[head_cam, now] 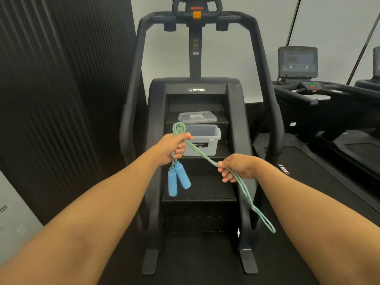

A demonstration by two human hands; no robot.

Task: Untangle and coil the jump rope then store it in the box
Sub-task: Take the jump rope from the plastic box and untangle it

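My left hand point(174, 146) grips a bunch of the green jump rope point(205, 158). A small loop of rope sticks up above the fist, and the two blue handles point(177, 178) hang just below it. A doubled strand runs down to the right to my right hand point(236, 167), which pinches it. Past that hand the strand hangs as a long loop with its end near the machine's right rail. The clear plastic box point(202, 140) stands open on a step behind my left hand. Its lid point(197, 117) lies on the step above.
A black stair-climber machine point(197, 93) fills the middle, its side rails on either side of my hands. A dark slatted wall is at the left. Treadmills point(320, 95) stand at the right on the black floor.
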